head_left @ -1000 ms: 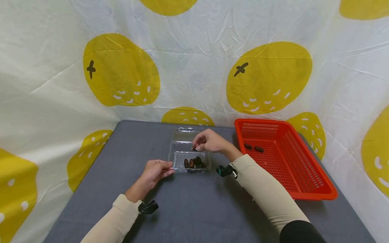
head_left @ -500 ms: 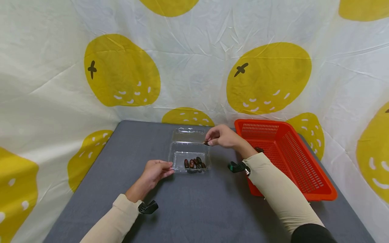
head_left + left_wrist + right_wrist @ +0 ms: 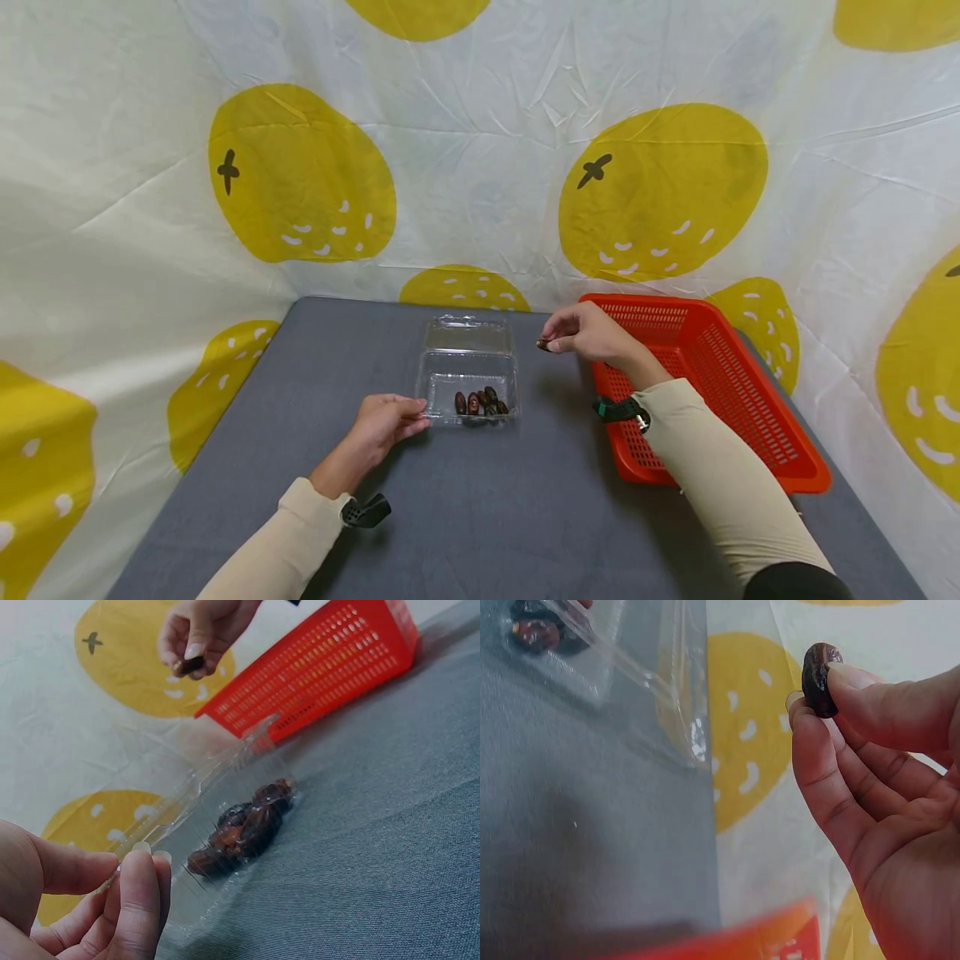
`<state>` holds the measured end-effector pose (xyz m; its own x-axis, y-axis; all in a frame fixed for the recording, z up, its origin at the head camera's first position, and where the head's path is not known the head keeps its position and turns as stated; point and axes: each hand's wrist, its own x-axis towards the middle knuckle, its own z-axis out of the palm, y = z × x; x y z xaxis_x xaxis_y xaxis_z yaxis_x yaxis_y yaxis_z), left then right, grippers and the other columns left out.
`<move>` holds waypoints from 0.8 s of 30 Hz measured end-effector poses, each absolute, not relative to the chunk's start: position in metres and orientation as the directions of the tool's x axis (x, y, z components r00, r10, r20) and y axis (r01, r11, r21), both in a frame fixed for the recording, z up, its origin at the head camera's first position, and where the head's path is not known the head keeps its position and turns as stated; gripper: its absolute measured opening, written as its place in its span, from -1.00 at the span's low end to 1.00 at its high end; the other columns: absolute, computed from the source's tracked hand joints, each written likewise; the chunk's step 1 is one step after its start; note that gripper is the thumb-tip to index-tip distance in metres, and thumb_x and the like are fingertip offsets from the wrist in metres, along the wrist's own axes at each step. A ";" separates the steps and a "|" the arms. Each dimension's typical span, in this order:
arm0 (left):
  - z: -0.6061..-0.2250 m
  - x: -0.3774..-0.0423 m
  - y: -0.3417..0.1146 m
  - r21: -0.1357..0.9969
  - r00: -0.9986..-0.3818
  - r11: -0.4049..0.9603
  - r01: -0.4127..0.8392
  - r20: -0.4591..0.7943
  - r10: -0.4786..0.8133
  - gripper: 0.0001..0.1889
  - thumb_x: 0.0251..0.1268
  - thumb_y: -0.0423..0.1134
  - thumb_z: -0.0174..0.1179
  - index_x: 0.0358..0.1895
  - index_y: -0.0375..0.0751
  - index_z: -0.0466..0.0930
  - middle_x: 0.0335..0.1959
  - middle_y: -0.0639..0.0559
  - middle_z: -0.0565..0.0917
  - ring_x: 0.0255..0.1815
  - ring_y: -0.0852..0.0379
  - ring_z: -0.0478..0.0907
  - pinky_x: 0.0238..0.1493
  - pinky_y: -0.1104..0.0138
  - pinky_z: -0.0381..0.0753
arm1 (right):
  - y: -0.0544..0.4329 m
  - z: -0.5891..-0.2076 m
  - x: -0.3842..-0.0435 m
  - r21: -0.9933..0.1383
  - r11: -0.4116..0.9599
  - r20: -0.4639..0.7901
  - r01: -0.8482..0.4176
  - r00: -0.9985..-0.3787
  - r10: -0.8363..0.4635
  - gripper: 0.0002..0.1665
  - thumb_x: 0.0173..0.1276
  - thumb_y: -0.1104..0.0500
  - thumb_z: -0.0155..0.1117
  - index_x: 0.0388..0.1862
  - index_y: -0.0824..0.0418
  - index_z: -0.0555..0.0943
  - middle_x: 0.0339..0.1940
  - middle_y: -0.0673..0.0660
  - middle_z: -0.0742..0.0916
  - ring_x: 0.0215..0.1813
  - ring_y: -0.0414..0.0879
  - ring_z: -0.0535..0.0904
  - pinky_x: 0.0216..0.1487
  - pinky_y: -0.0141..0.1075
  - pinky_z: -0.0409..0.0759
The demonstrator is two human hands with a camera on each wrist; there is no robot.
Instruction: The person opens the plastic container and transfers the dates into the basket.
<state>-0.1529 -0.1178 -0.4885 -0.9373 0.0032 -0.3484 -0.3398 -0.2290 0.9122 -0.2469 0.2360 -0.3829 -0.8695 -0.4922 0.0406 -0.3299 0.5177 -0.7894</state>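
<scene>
My right hand (image 3: 592, 333) pinches a dark, glossy date (image 3: 821, 679) between thumb and fingers, raised beside the near-left rim of the red basket. A clear plastic clamshell box (image 3: 468, 367) lies open on the table, its lid (image 3: 469, 337) laid back on the far side. Several brown dates (image 3: 244, 829) are gathered at the front right of its tray. At the box's front left corner, my left hand (image 3: 384, 427) pinches the thin rim between thumb and fingers, plainly seen in the left wrist view.
On the right of the grey table (image 3: 480, 517) stands a red perforated plastic basket (image 3: 750, 408), its left part hidden behind my right arm. A white cloth (image 3: 480, 167) with yellow fruit prints hangs behind and beside the table.
My right hand has moved right, from over the clear box to beside the basket, still pinching the date. My left hand and the box have stayed in place.
</scene>
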 end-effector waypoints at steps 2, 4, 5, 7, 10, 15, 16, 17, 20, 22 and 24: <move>-0.489 -0.153 -0.118 0.913 -0.938 -0.232 -0.337 -0.347 -0.004 -0.91 0.38 -0.54 0.22 -0.15 -0.54 0.64 -0.51 -0.05 0.71 -0.49 0.18 0.75 -0.31 0.42 0.82 | 0.241 -0.382 -0.247 -0.779 0.529 0.049 -0.337 -0.874 -0.484 -0.88 0.36 0.38 0.42 -0.13 0.36 0.75 -0.14 0.31 0.85 -0.14 0.05 0.76 -0.09 -0.30 0.72; -0.490 -0.153 -0.117 0.913 -0.938 -0.233 -0.335 -0.346 -0.007 -0.90 0.38 -0.54 0.23 -0.14 -0.56 0.64 -0.52 -0.05 0.71 -0.50 0.18 0.74 -0.32 0.42 0.82 | 0.248 -0.380 -0.246 -0.777 0.539 0.047 -0.326 -0.883 -0.468 -0.88 0.38 0.37 0.40 -0.13 0.35 0.74 -0.13 0.31 0.85 -0.09 0.12 0.76 -0.08 -0.29 0.71; -0.490 -0.152 -0.116 0.912 -0.937 -0.232 -0.338 -0.348 -0.006 -0.90 0.37 -0.54 0.23 -0.14 -0.56 0.64 -0.52 -0.04 0.71 -0.50 0.18 0.74 -0.32 0.42 0.82 | 0.252 -0.380 -0.245 -0.775 0.544 0.044 -0.320 -0.887 -0.459 -0.88 0.38 0.36 0.40 -0.12 0.35 0.74 -0.12 0.30 0.84 -0.08 0.13 0.76 -0.08 -0.29 0.71; -0.491 -0.152 -0.115 0.910 -0.936 -0.231 -0.343 -0.353 0.001 -0.92 0.37 -0.53 0.25 -0.16 -0.54 0.64 -0.53 -0.04 0.71 -0.50 0.18 0.75 -0.32 0.42 0.82 | 0.260 -0.379 -0.244 -0.771 0.558 0.039 -0.305 -0.899 -0.437 -0.87 0.39 0.36 0.40 -0.11 0.33 0.75 -0.11 0.30 0.84 -0.07 0.16 0.75 -0.08 -0.29 0.71; -0.492 -0.152 -0.114 0.910 -0.936 -0.232 -0.344 -0.352 0.008 -0.95 0.37 -0.53 0.26 -0.20 -0.50 0.65 -0.54 -0.03 0.70 -0.50 0.17 0.75 -0.32 0.42 0.82 | 0.274 -0.379 -0.242 -0.771 0.572 0.035 -0.282 -0.914 -0.404 -0.86 0.39 0.36 0.39 -0.09 0.34 0.74 -0.10 0.31 0.84 -0.11 0.09 0.75 -0.07 -0.27 0.73; -0.491 -0.152 -0.115 0.913 -0.939 -0.232 -0.335 -0.344 -0.001 -0.95 0.37 -0.54 0.24 -0.21 -0.52 0.66 -0.53 -0.05 0.70 -0.51 0.17 0.75 -0.33 0.41 0.82 | 0.292 -0.382 -0.243 -0.755 0.597 0.043 -0.271 -0.929 -0.367 -0.83 0.39 0.34 0.40 -0.07 0.35 0.73 -0.10 0.32 0.83 -0.18 -0.06 0.71 -0.13 -0.31 0.73; -0.490 -0.151 -0.115 0.913 -0.938 -0.230 -0.337 -0.347 -0.003 -0.95 0.37 -0.54 0.25 -0.20 -0.52 0.66 -0.53 -0.05 0.70 -0.51 0.17 0.75 -0.33 0.42 0.82 | 0.295 -0.383 -0.243 -0.749 0.605 0.044 -0.270 -0.932 -0.360 -0.83 0.39 0.33 0.40 -0.07 0.35 0.74 -0.10 0.31 0.83 -0.19 -0.08 0.70 -0.14 -0.32 0.72; -0.489 -0.151 -0.116 0.912 -0.936 -0.230 -0.340 -0.351 -0.005 -0.95 0.37 -0.54 0.25 -0.20 -0.51 0.66 -0.53 -0.04 0.70 -0.51 0.17 0.75 -0.33 0.42 0.82 | 0.298 -0.384 -0.243 -0.742 0.615 0.046 -0.269 -0.934 -0.353 -0.83 0.39 0.32 0.41 -0.07 0.34 0.74 -0.10 0.30 0.83 -0.19 -0.08 0.69 -0.14 -0.33 0.71; -0.489 -0.151 -0.117 0.913 -0.937 -0.226 -0.340 -0.349 -0.003 -0.92 0.36 -0.54 0.25 -0.17 -0.54 0.65 -0.53 -0.04 0.70 -0.50 0.18 0.75 -0.32 0.42 0.82 | 0.308 -0.387 -0.243 -0.726 0.639 0.044 -0.253 -0.945 -0.325 -0.82 0.40 0.31 0.40 -0.06 0.34 0.74 -0.10 0.30 0.82 -0.19 -0.09 0.67 -0.15 -0.36 0.69; -0.489 -0.151 -0.118 0.913 -0.938 -0.226 -0.339 -0.347 0.001 -0.91 0.37 -0.54 0.25 -0.16 -0.54 0.64 -0.54 -0.03 0.69 -0.50 0.18 0.75 -0.31 0.42 0.82 | 0.315 -0.389 -0.244 -0.724 0.646 0.038 -0.243 -0.949 -0.314 -0.80 0.40 0.33 0.39 -0.04 0.38 0.72 -0.10 0.32 0.81 -0.19 -0.11 0.66 -0.12 -0.36 0.70; -0.489 -0.152 -0.119 0.914 -0.938 -0.223 -0.338 -0.346 0.003 -0.88 0.38 -0.53 0.25 -0.12 -0.57 0.63 -0.54 -0.02 0.69 -0.50 0.18 0.75 -0.31 0.43 0.82 | 0.322 -0.391 -0.247 -0.720 0.655 0.034 -0.231 -0.954 -0.299 -0.79 0.41 0.33 0.38 -0.03 0.40 0.71 -0.08 0.33 0.81 -0.19 -0.14 0.67 -0.12 -0.38 0.71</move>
